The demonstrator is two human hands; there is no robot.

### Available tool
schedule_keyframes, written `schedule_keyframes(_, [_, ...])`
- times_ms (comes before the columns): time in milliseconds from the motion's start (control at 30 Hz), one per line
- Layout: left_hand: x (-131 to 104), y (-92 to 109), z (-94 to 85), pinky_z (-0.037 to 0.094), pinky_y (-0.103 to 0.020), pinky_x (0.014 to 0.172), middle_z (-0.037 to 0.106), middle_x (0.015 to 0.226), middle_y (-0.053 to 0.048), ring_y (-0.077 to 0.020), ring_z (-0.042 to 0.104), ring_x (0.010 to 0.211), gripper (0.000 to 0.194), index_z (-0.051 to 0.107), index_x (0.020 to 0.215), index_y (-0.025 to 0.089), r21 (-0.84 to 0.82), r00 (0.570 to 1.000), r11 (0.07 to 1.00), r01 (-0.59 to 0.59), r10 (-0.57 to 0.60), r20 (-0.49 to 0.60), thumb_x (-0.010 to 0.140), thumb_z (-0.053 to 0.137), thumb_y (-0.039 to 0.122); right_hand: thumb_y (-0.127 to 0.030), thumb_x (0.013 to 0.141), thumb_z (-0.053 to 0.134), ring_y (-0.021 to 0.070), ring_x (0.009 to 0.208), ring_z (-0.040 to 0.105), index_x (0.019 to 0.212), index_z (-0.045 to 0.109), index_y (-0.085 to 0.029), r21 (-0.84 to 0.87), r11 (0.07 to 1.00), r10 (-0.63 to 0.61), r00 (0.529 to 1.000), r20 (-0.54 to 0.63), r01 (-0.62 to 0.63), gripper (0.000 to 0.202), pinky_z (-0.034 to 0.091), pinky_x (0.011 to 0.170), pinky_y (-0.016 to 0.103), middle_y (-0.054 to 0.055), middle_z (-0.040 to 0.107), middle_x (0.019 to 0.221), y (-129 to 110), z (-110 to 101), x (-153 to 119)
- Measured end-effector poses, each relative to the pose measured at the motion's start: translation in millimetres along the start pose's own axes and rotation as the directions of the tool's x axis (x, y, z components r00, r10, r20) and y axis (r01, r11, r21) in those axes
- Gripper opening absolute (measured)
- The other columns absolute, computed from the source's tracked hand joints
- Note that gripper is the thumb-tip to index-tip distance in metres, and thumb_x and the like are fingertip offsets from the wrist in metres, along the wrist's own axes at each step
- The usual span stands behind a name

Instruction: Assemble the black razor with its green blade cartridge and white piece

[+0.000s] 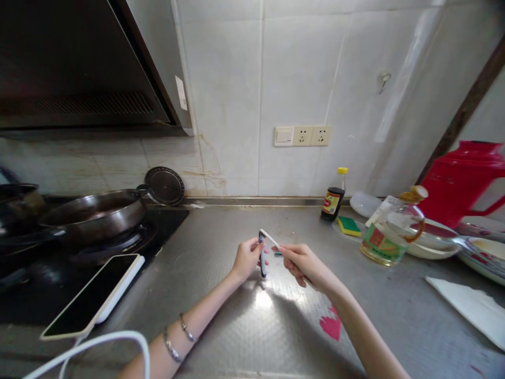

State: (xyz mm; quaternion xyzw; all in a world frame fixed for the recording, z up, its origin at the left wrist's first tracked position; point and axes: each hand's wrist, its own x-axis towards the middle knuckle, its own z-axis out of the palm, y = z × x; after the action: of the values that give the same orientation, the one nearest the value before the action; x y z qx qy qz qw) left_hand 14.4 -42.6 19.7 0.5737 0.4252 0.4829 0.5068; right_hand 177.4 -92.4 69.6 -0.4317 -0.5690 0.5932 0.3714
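Observation:
Over the middle of the steel counter (232, 326), my left hand (248, 259) is closed around a slim dark-and-grey handled tool (263, 263), held upright. Its exact kind is too small to make out. Between the fingers of my right hand (303, 264) is a thin white stick (270, 239), slanting up to the left. The stick's far end meets or nearly meets the top of the tool. A small dark-green item (278, 254) shows just behind my right fingertips; part of it is hidden.
Left are a stove with a steel pan (94, 216), a round dark lid (164, 186) and a phone (92, 297) with a white cable (118, 335). Right stand a soy sauce bottle (332, 202), sponge (349, 226), glass jug (384, 247), red thermos (461, 181) and bowls.

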Motion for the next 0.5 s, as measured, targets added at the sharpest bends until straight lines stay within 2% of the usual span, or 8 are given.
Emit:
schedule_keyframes(200, [-0.8,1.8,-0.5,0.044,-0.020,0.037,0.064,0.072,-0.004,-0.0129,0.060,0.044,0.038,0.056,0.089,0.014,0.011,1.000,1.000,-0.005,0.004,0.028,0.074,0.054,0.049,-0.051,0.076,0.049,0.0025,0.031,0.026,0.084,0.057,-0.015,-0.061,0.995,-0.090,0.990,-0.109,0.084,0.039,0.031,0.023,0.016,-0.008,0.034,0.050,5.7,7.3,6.5])
schedule_keyframes(300, [-1.3,2.8,-0.4,0.044,-0.021,0.037,0.064,0.074,-0.004,-0.0137,0.061,0.046,0.036,0.057,0.086,0.014,0.019,0.999,1.000,-0.016,0.015,0.050,0.075,0.054,0.048,-0.052,0.077,0.046,0.0032,0.030,0.028,0.080,0.056,-0.015,-0.121,0.989,-0.102,0.989,-0.111,0.088,0.038,0.032,0.023,0.017,-0.008,0.034,0.049,7.9,11.9,8.6])
schedule_keyframes(500, [4.8,3.1,-7.8,0.045,-0.021,0.037,0.064,0.075,-0.006,-0.0142,0.061,0.046,0.041,0.053,0.090,0.013,-0.007,1.000,1.000,-0.007,0.007,0.007,0.074,0.053,0.050,-0.052,0.076,0.047,0.0027,0.029,0.028,0.077,0.056,-0.014,-0.147,0.985,-0.102,0.992,-0.075,0.090,0.039,0.032,0.022,0.016,-0.008,0.035,0.049,4.8,12.7,5.2])
